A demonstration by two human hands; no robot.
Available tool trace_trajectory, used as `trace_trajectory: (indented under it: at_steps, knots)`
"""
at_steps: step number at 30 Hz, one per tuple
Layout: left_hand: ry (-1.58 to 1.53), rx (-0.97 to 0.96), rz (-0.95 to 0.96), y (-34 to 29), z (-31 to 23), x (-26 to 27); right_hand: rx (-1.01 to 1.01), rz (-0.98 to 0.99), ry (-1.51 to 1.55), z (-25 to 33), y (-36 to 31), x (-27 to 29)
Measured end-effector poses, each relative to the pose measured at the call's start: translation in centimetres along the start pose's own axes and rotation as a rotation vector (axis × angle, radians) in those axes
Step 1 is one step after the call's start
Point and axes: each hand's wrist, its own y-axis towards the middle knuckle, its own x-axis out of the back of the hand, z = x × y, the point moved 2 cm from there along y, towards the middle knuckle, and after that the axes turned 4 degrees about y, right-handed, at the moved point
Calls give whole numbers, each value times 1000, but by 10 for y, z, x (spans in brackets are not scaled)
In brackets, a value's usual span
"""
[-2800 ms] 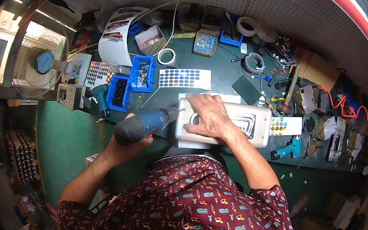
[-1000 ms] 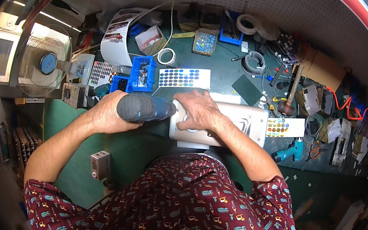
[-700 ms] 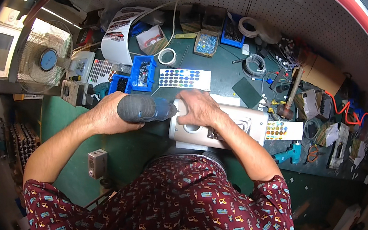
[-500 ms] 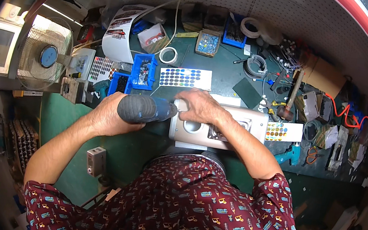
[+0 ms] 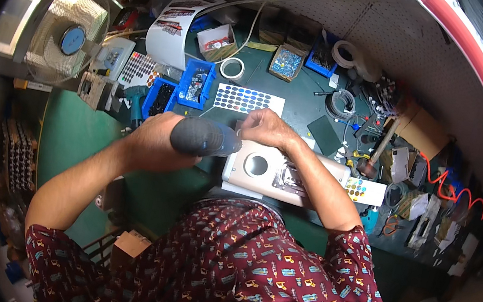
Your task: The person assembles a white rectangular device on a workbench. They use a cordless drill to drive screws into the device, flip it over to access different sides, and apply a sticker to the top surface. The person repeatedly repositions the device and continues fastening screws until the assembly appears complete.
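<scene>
While left hand [image 5: 153, 138] grips dark power driver [image 5: 203, 138] | right hand [image 5: 266, 128] – fingers pinched – rests on grey casing [image 5: 278, 175]

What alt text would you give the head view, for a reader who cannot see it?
A person's left hand holds a dark driver against a beige casing on a cluttered green bench, and the right hand rests at the casing's top edge. Blue bins and a fan lie behind.

matt dark rubbery driver grip [image 5: 203, 137]; smooth glossy pale plastic housing [image 5: 269, 173]
</scene>
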Motion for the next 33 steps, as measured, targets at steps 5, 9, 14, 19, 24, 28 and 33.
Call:
trace_trajectory:
  at_steps: [5, 9, 14, 19, 24, 28, 33]
  knots:
    - [71, 76, -34, -2, 5, -2, -68, 6, 29, 6, 1, -1]
    - [-3, -47, -92, -4, 14, -5, -20, -42, 1, 5, 0, -4]
    - [-21, 97, 46, 5, 27, -3, 17, -44, -108, 4, 2, -3]
    - [-3, 101, 126, 13, 29, 6, 69, -29, -19, -5, 6, -8]
    - [110, 98, 164, 18, 21, 12, 56, -42, 9, -5, 6, -4]
    - [174, 62, 165, 18, 19, 15, 107, -48, 51, -11, 8, -6]
    - [261, 25, 166, 17, 19, 14, 68, 32, -21, 0, 11, -7]
